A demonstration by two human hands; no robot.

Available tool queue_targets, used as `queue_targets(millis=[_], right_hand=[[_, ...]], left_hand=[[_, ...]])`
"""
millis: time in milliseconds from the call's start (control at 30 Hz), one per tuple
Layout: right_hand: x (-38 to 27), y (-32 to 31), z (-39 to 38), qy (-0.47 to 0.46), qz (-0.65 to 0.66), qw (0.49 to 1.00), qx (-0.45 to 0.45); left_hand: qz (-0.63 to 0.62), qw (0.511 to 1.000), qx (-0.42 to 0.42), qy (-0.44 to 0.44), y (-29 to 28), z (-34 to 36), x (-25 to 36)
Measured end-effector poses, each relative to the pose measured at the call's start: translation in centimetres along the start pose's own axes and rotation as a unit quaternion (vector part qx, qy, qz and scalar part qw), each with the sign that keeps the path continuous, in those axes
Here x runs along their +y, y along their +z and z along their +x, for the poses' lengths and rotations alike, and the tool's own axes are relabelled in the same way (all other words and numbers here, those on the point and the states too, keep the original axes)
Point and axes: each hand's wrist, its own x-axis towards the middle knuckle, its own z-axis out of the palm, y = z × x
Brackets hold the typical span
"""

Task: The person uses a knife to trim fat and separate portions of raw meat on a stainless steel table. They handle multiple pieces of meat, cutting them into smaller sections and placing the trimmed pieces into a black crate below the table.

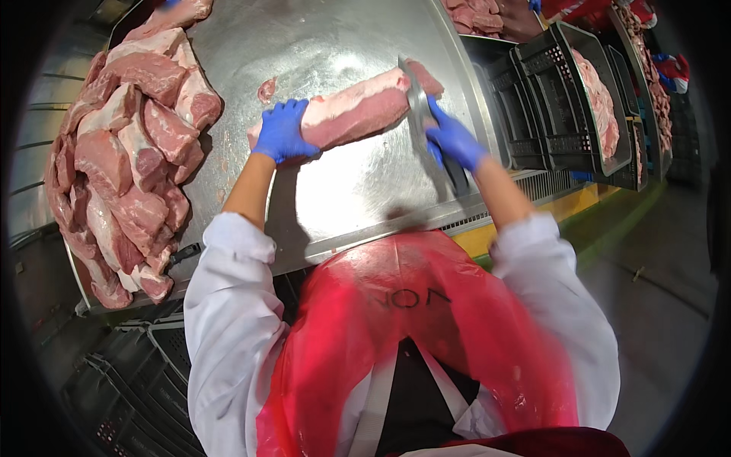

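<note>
A long piece of raw meat (pixel 358 113) with a pale fat side lies across the steel table (pixel 335 198). My left hand (pixel 285 131), in a blue glove, presses down on its left end with the fingers over the top. In my right hand (pixel 455 139), also blue-gloved, is a knife (pixel 417 107), its handle pointing toward me. The blade stands at the meat's right end, between the long piece and a smaller cut piece (pixel 424 78). Beyond my left hand lies a small meat scrap (pixel 266 90).
A large heap of raw meat pieces (pixel 129 152) covers the table's left side. A dark knife handle (pixel 185 253) sticks out beside it. Black crates (pixel 548 99) with pale meat stand to the right. More black crates (pixel 137 381) are low at the left. Other people's sleeves (pixel 671 74) show far right.
</note>
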Motion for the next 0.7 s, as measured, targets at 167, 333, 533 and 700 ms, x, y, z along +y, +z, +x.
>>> queue_targets(millis=[167, 333, 533, 700], right_hand=[[1.8, -4.6, -13.5, 0.076, 0.138, 0.984, -0.082], [3.2, -8.7, -6.4, -0.032, 0.113, 0.991, 0.063], [5.2, -5.9, -0.5, -0.082, 0.172, 0.981, 0.033], [6.6, -1.8, 4.1, -0.109, 0.141, 0.984, 0.006]], left_hand=[[0.02, 0.983, -0.169, -0.063, -1.1, -3.6, 3.7], [-0.125, 0.991, 0.026, -0.043, -1.3, 4.7, 14.3], [-0.13, 0.974, -0.01, -0.186, 1.9, 13.5, 17.2], [-0.261, 0.94, -0.012, -0.221, 4.0, 13.8, 12.1]])
